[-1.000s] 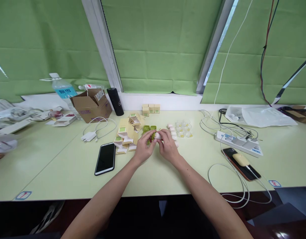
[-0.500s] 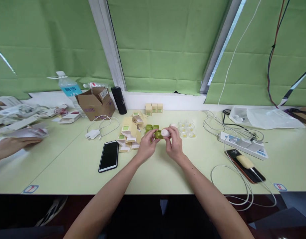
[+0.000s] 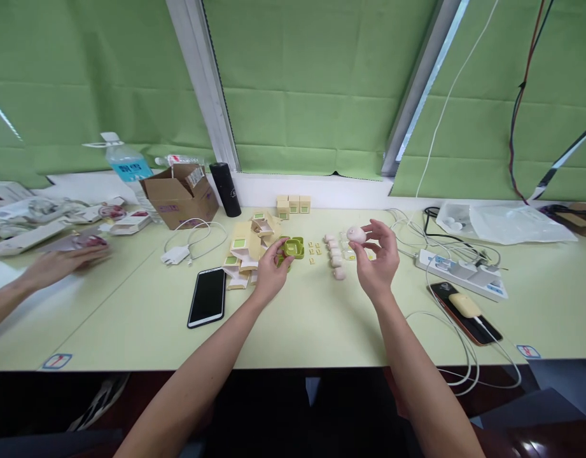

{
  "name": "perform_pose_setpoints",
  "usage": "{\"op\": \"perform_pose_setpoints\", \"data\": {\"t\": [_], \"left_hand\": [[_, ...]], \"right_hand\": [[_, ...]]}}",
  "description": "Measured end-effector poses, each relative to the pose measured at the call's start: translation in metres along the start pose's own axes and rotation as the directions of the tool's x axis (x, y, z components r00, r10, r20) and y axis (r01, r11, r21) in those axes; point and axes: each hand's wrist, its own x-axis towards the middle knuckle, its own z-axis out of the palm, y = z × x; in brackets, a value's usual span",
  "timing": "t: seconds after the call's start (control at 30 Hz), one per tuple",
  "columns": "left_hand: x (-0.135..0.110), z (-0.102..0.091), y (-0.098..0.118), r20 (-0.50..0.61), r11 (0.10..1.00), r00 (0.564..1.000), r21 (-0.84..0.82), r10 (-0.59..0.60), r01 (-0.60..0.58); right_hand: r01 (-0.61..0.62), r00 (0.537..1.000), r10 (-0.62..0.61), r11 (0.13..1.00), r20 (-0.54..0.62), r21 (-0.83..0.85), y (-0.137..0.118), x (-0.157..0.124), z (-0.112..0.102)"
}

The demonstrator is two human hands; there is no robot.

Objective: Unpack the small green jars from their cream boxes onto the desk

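My left hand is closed on a small green square container, held just above the table beside a heap of flat cream cartons. My right hand is raised to the right and pinches a pale pink rounded piece between thumb and fingertips. A short row of similar pink pieces lies on the table between my hands, with tiny yellow bits beside them. Three small cream boxes stand at the back.
A black phone lies left of my left arm. Charger and cable, cardboard box, black flask and water bottle stand behind. A power strip, cables and second phone lie right. Another person's hand is at left.
My hands have come apart: the right lifted away to the right with the pink piece, the left keeps the green container. The other person's hand has moved further in at left.
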Motion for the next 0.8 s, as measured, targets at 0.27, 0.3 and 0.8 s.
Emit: {"op": "perform_pose_setpoints", "data": {"t": [0.27,0.3,0.8], "left_hand": [[-0.005,0.002,0.01,-0.002,0.999,1.0,0.042,0.01,-0.01],[-0.005,0.003,0.009,0.0,0.999,1.0,0.042,0.012,-0.012],[-0.005,0.005,0.005,0.009,0.998,0.998,0.024,0.056,-0.056]], "right_hand": [[0.158,0.921,-0.024,0.935,0.39,-0.316,0.005,-0.047,-0.036],[0.17,0.912,-0.012,0.921,0.411,-0.351,0.009,-0.054,-0.037],[0.175,0.793,0.247,0.783,0.556,-0.597,0.026,-0.08,-0.032]]}}
